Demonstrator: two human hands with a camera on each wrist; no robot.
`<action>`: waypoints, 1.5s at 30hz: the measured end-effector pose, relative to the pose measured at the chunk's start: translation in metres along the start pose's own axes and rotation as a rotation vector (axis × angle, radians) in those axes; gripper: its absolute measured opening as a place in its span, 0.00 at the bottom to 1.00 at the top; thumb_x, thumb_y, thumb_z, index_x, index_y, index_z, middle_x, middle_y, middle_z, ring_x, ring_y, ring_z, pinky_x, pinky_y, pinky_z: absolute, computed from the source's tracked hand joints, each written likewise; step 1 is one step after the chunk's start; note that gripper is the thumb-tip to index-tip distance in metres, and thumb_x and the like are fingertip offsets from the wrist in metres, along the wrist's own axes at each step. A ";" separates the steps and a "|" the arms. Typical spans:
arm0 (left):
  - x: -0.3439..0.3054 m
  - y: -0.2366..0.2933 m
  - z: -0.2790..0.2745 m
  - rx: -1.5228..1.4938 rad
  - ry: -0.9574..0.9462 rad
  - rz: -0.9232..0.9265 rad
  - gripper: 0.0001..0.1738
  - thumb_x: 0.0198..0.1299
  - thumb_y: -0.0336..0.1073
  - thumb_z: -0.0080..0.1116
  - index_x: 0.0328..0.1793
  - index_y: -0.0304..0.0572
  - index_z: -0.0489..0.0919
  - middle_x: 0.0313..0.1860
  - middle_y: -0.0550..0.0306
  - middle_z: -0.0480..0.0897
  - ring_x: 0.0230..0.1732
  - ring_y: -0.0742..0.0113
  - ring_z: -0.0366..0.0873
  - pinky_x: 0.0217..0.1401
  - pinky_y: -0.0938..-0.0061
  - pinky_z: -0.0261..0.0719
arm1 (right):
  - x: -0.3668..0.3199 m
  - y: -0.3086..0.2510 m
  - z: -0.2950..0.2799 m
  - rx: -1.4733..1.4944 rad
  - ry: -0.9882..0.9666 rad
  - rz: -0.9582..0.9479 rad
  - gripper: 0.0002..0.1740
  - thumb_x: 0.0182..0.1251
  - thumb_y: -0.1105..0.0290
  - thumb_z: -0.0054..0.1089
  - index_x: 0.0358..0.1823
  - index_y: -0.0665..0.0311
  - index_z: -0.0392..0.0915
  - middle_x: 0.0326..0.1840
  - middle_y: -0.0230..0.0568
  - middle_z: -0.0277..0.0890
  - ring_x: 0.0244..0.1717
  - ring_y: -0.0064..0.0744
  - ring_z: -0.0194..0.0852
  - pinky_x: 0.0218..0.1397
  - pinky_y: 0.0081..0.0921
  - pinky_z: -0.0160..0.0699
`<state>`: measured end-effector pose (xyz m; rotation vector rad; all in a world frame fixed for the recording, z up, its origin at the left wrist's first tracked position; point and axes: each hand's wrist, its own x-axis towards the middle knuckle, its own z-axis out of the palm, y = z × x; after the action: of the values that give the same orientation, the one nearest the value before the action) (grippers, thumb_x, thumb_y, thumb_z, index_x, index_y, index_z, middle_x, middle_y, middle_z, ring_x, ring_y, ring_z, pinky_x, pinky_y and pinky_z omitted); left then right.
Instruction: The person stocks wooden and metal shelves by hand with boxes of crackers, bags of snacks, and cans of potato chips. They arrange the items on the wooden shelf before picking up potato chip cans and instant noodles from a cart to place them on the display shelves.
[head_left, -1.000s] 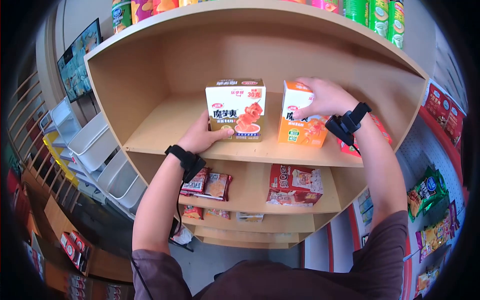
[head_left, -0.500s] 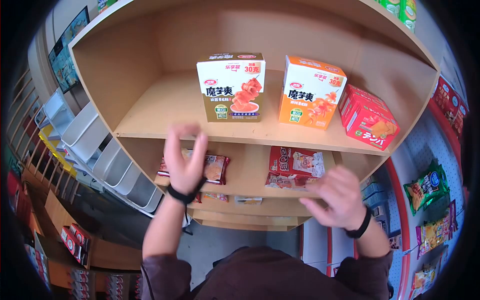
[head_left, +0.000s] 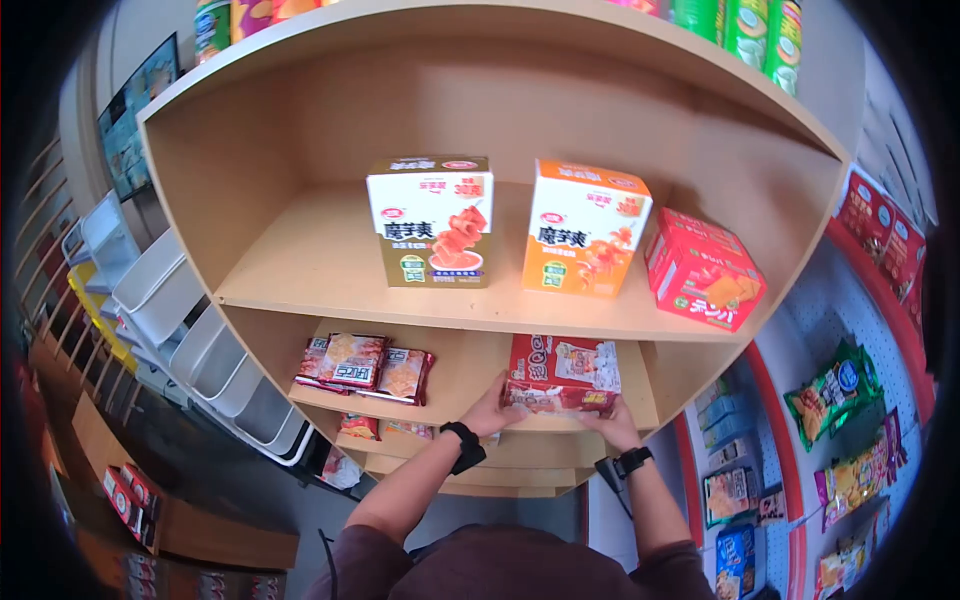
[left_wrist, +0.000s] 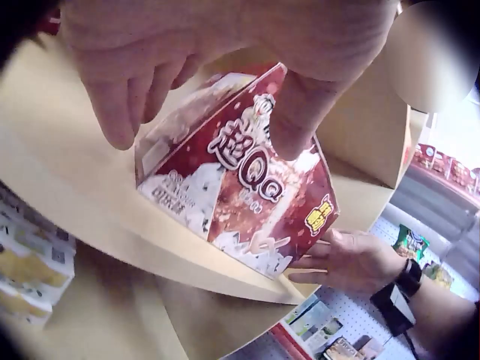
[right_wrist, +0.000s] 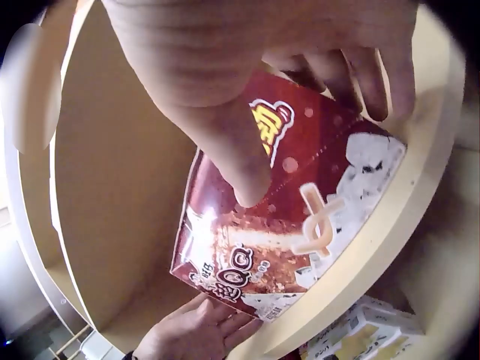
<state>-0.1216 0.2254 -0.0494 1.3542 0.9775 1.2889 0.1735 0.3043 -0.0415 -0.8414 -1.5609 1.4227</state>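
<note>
A red snack box (head_left: 563,362) printed "QQ" sits at the front of the second shelf. My left hand (head_left: 488,408) holds its left side, the thumb lying on the front face in the left wrist view. On the opposite side my right hand (head_left: 613,424) grips the box; in the right wrist view its thumb presses the printed front (right_wrist: 292,217) while the fingers reach along the side. On the shelf above stand a brown-and-white box (head_left: 435,225), an orange-and-white box (head_left: 585,230) and a pink-red box (head_left: 706,270) turned at an angle.
Red snack packets (head_left: 365,366) lie at the left of the second shelf. White bins (head_left: 215,365) stand left of the unit. Bagged snacks (head_left: 833,390) hang on a pegboard at right. Tall green canisters (head_left: 748,35) stand on top.
Both hands left the brown and orange boxes on the upper shelf, drew back, then came down onto the sides of the red snack box. The pink-red box stays at the right.
</note>
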 end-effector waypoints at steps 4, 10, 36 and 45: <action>-0.004 0.006 0.018 0.022 0.088 -0.009 0.59 0.61 0.26 0.68 0.88 0.36 0.37 0.78 0.42 0.66 0.77 0.56 0.66 0.79 0.64 0.65 | -0.001 0.006 0.004 -0.140 0.127 0.006 0.38 0.59 0.74 0.79 0.67 0.66 0.65 0.62 0.39 0.78 0.60 0.30 0.78 0.64 0.30 0.79; -0.062 0.044 0.026 0.416 0.228 0.194 0.58 0.63 0.43 0.72 0.87 0.37 0.42 0.81 0.32 0.59 0.81 0.44 0.61 0.81 0.61 0.61 | -0.044 -0.048 0.028 -0.166 0.176 -0.081 0.31 0.60 0.74 0.78 0.63 0.66 0.73 0.57 0.41 0.82 0.57 0.30 0.80 0.61 0.30 0.79; -0.202 0.320 -0.163 0.560 1.068 0.643 0.38 0.65 0.34 0.70 0.78 0.35 0.65 0.62 0.51 0.81 0.60 0.65 0.80 0.65 0.70 0.76 | 0.025 -0.292 0.336 -0.495 -0.115 -0.958 0.21 0.70 0.67 0.66 0.58 0.70 0.74 0.44 0.56 0.81 0.44 0.58 0.80 0.48 0.44 0.77; -0.152 0.328 -0.235 0.703 0.983 0.434 0.40 0.68 0.40 0.67 0.79 0.31 0.60 0.63 0.43 0.82 0.63 0.59 0.81 0.68 0.66 0.76 | 0.062 -0.283 0.359 -0.756 -0.148 -0.883 0.40 0.67 0.77 0.57 0.77 0.82 0.49 0.44 0.66 0.80 0.45 0.61 0.81 0.48 0.49 0.81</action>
<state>-0.3958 0.0443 0.2301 1.4804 2.0213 2.1512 -0.1607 0.1702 0.2468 -0.3264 -2.2292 0.2485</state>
